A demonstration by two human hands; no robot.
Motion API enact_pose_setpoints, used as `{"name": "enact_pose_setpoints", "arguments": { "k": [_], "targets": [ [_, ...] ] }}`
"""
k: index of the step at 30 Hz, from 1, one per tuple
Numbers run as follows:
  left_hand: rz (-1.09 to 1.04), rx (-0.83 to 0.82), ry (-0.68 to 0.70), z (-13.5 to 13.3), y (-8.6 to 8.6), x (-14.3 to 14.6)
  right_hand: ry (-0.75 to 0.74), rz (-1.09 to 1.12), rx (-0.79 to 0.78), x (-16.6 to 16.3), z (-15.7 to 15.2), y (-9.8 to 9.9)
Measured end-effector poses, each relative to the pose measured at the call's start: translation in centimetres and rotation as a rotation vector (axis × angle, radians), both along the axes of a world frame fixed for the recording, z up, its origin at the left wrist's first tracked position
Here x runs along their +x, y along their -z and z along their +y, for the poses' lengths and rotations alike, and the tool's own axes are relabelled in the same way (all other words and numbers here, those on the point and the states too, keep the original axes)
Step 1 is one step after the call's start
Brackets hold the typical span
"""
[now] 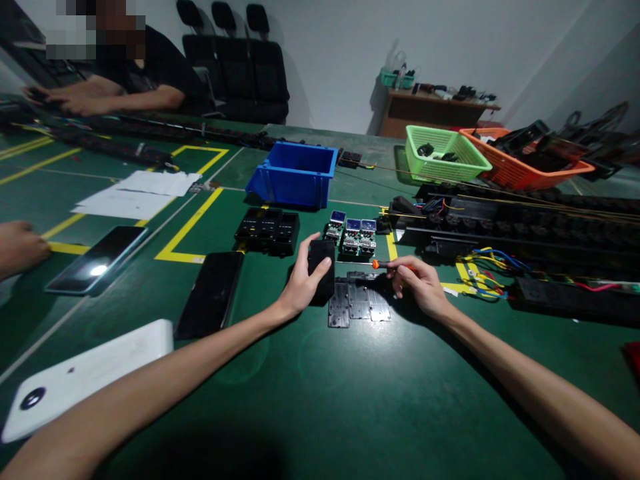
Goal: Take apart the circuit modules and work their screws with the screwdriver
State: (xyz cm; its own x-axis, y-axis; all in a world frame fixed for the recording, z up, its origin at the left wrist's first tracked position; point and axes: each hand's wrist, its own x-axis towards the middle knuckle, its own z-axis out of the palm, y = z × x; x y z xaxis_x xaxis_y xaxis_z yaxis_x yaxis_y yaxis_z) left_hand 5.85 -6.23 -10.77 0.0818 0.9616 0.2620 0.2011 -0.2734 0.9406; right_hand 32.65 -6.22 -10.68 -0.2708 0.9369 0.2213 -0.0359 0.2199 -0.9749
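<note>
My left hand is closed around a black plastic case, thumb across its face. In my right hand is a screwdriver with an orange and black handle. Its thin shaft points left, and the tip meets or lies close to the case's right edge; I cannot tell which. Just below lie several flat black plastic covers, side by side. Beyond the hands stand small green circuit boards with blue-topped parts. Left of them sit black plastic housings, grouped together.
A blue bin stands behind the housings. Green and orange baskets hold parts at back right. Black rails with loose wires lie right. Phones, papers and a white device lie left. Another person sits across.
</note>
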Motion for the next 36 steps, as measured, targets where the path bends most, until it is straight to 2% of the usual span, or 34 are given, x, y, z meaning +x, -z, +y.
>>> {"name": "enact_pose_setpoints", "arguments": {
  "k": [36],
  "targets": [
    [0.014,0.008,-0.008,-0.09,-0.11,0.03,0.052,-0.053,-0.038,-0.31,-0.26,-0.57]
  ]
}}
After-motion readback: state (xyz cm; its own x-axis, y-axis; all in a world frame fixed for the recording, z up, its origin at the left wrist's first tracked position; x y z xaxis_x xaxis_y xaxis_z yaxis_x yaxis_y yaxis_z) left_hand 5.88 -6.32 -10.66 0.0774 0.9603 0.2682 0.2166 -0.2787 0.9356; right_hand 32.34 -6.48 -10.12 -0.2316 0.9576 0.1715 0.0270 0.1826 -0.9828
